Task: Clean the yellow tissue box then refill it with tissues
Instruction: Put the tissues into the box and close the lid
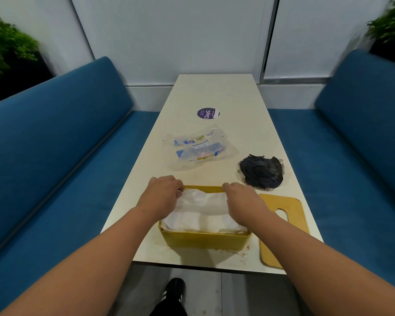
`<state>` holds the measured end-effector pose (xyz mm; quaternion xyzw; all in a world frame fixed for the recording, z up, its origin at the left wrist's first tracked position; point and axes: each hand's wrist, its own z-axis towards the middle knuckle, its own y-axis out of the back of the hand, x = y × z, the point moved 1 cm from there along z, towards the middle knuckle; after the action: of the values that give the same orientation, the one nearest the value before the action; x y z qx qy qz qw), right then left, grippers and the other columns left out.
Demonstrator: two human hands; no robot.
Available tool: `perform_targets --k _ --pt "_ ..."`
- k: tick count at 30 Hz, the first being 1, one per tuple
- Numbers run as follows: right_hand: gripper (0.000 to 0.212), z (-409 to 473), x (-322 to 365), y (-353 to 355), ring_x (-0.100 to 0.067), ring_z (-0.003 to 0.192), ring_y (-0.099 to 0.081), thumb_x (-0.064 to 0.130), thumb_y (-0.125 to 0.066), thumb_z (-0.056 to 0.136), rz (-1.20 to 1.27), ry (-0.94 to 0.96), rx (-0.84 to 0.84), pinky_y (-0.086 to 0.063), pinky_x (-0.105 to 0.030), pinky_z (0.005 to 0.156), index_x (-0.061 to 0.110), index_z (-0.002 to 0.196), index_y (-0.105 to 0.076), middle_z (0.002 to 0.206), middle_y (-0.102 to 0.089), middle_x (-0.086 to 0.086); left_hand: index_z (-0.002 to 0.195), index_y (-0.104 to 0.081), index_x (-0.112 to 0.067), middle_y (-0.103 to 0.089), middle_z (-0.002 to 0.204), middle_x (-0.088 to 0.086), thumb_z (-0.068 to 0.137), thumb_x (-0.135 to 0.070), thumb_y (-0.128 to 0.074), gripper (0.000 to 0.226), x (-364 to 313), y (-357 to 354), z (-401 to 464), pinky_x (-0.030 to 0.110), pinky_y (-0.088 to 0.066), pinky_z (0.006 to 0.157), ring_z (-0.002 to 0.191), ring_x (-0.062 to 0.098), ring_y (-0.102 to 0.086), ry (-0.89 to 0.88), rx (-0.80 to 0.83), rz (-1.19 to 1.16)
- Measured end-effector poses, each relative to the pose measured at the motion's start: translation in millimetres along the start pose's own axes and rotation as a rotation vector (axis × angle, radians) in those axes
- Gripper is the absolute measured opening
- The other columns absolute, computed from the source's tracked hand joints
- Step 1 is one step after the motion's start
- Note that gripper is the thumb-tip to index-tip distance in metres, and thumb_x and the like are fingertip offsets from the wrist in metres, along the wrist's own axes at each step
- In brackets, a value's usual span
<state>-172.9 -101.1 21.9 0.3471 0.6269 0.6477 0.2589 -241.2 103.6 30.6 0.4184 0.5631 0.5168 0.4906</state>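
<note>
White table [217, 92] holds the yellow tissue box [205, 240], both hands' fingers [178, 187] curled, pressing tissues [201, 213] in.

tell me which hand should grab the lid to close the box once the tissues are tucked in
Probably the right hand. The lid lies flat on the table just right of the yellow tissue box, beside the right forearm. The left hand would have to cross over the tissues.
</note>
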Motion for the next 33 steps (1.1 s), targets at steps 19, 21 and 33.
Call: perform_targets --k 19,21,33 --pt "0.034 -5.8 6.5 -8.7 -0.021 0.111 -0.05 0.033 -0.051 0.095 -0.047 0.175 -0.002 -0.025 -0.037 0.094 0.035 0.129 -0.054 0.124 -0.053 0.005 0.111 -0.067 -0.031 -0.059 0.106 -0.007 0.099 -0.026 -0.044 0.027 -13.2 -12.3 -14.3 0.032 -0.023 0.079 0.104 0.018 -0.048 -0.28 0.054 0.232" --pt "0.035 -9.5 2.5 -11.5 -0.02 0.111 -0.049 0.032 -0.049 0.096 -0.044 0.168 0.007 -0.025 -0.037 0.094 0.036 0.13 -0.053 0.124 -0.054 0.005 0.108 -0.068 -0.03 -0.06 0.102 -0.007 0.099 -0.026 -0.043 0.027 -13.8 -12.1 -14.8 0.032 -0.023 0.079 0.102 0.018 -0.049 -0.281 0.05 0.247" --pt "0.028 -7.2 -2.3 -20.6 -0.016 0.108 -0.05 0.031 -0.05 0.098 0.009 0.197 0.026 -0.028 -0.034 0.089 0.036 0.119 -0.068 0.118 -0.063 0.012 0.107 -0.067 -0.027 -0.063 0.1 -0.006 0.099 -0.036 -0.04 0.03 -21.3 -9.2 -16.2 0.03 -0.029 0.086 0.097 0.018 -0.057 -0.291 0.115 0.294"
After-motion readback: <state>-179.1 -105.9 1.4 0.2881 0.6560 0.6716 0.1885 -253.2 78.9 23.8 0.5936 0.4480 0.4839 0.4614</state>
